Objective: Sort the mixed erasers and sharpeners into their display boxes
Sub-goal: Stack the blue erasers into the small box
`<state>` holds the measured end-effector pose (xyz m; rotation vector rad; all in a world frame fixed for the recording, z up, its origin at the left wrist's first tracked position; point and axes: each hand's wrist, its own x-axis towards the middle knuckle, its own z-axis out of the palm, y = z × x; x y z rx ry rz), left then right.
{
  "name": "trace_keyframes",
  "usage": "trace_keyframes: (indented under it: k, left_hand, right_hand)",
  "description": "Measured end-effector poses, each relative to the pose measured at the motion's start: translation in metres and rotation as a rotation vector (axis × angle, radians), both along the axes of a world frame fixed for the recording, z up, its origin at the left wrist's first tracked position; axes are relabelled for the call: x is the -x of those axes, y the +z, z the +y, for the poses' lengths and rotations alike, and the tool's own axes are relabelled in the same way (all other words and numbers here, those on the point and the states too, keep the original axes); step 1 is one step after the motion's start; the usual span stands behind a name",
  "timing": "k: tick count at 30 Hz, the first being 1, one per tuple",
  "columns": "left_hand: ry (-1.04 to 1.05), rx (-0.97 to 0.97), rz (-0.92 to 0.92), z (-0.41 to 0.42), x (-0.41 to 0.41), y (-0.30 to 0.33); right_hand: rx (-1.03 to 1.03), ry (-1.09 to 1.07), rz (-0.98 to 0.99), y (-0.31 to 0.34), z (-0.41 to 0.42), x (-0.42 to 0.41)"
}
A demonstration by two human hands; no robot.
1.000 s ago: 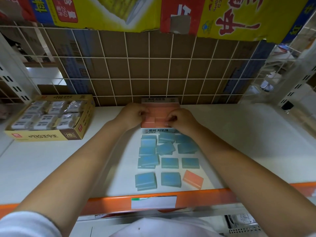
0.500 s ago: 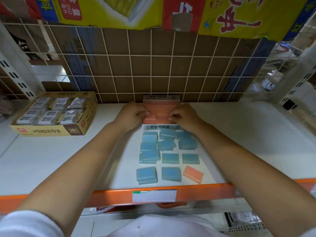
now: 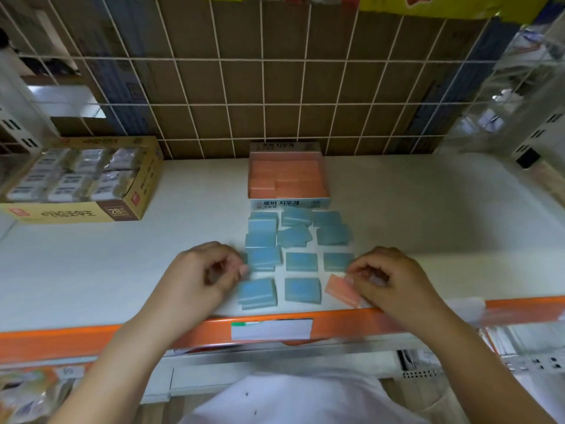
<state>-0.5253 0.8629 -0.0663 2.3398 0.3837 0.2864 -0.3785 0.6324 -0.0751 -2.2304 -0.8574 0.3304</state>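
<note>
A small white display box at the back of the shelf is filled with orange erasers. In front of it, several blue erasers lie loose in rough rows. One loose orange eraser lies at the front right of that group. My right hand pinches its right end with curled fingertips. My left hand hovers at the left of the blue erasers. Its fingers are loosely curled and hold nothing, with the fingertips close to a blue eraser's edge.
A yellow display box of wrapped white erasers stands at the left. A wire grid backed by cardboard closes the rear. The shelf has an orange front rail. White shelf surface extends to the right.
Both hands have left the orange-eraser box and drawn back to the front of the shelf. The right hand has taken hold of the loose orange eraser. The camera has tilted downward.
</note>
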Motion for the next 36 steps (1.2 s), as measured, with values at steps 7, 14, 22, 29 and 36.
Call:
trace_keyframes:
  k: [7,14,22,29,36]
  left_hand:
    - [-0.041,0.096,0.155,-0.002,0.005,-0.005]
    - [0.01,0.288,0.126,-0.002,0.005,-0.004]
    - [0.156,0.589,-0.114,0.009,-0.023,0.008]
    - [0.18,0.479,-0.155,0.043,-0.086,0.034]
    - [0.131,0.319,-0.09,0.046,-0.143,0.03]
  right_hand:
    - [0.05,0.009,-0.002,-0.005,-0.006,0.004]
    - [-0.027,-0.031,0.185,0.002,-0.004,0.008]
    - [-0.204,-0.116,0.263,0.029,0.031,-0.021]
    - [-0.117,-0.058,-0.022,0.048,0.097,-0.07]
    - [0.095,-0.058,-0.114,0.045,0.114,-0.1]
